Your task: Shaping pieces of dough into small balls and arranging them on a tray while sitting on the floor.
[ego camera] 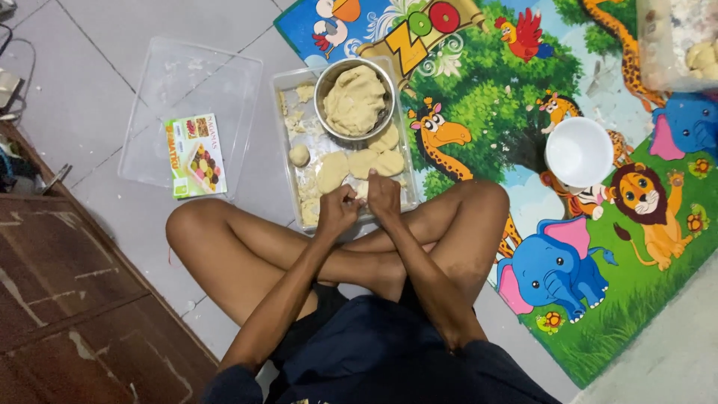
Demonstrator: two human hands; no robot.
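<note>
I sit cross-legged on the floor. My left hand (337, 208) and my right hand (384, 194) meet over the near end of a clear plastic tray (281, 88), pinching a small piece of pale dough (360, 190) between them. Several flattened dough pieces (332, 170) and a dough ball (299, 155) lie in the tray. A metal bowl (323, 81) at the tray's far end holds a large lump of dough (354, 99).
A clear plastic lid (157, 105) with a small printed box (196, 155) lies to the left. A white bowl (579, 152) stands on the colourful animal mat (598, 247) to the right. A container with dough pieces (677, 45) sits top right. Dark wooden furniture (67, 299) borders the left.
</note>
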